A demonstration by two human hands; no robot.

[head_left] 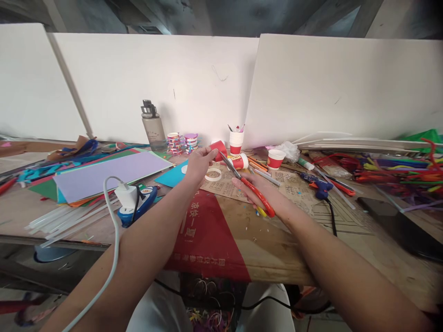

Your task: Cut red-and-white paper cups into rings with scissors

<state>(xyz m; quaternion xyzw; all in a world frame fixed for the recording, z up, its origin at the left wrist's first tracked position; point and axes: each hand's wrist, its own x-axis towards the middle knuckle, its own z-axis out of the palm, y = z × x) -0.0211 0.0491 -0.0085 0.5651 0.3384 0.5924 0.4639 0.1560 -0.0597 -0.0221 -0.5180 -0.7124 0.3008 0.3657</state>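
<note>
My left hand (199,166) pinches a small red paper piece (219,148) above the middle of the table. In my right hand (266,185) is a pair of scissors (256,192) with red handles, its blades pointing up and left at the edge of the red piece. I cannot tell whether the blades are closed on it. Just behind the scissors a red and white paper cup (240,161) lies on its side. Below my left fingers rests a white ring (212,174), near a blue sheet (169,177).
Coloured sheets (114,173), clear glue sticks (65,219) and a blue power strip (147,198) with a white cable are on the left. A glue gun (320,188), phone (401,226) and pipe cleaners (398,168) lie right. Behind stand a bottle (153,129) and stacked cups (236,140).
</note>
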